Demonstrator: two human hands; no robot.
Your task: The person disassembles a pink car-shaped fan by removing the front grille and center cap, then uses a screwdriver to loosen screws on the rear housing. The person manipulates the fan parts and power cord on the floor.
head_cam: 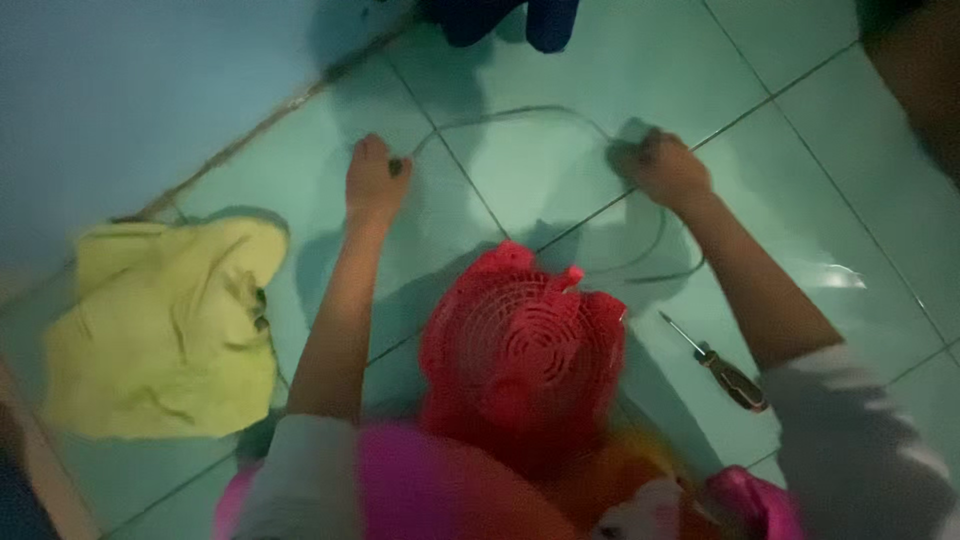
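A thin grey cord (520,112) arcs over the tiled floor between my hands. My left hand (374,180) is closed on one end of it, where a small dark tip shows. My right hand (665,168) grips the other part of the cord, which loops down behind that hand toward the floor. Below my hands, close to my body, sits a red plastic fan grille (520,350) with ring-shaped ribs.
A screwdriver (718,365) with a dark handle lies on the tiles right of the grille. A crumpled yellow-green cloth (165,325) lies at the left by the wall. A dark blue object (505,18) sits at the top edge. Pink fabric (400,485) covers my lap.
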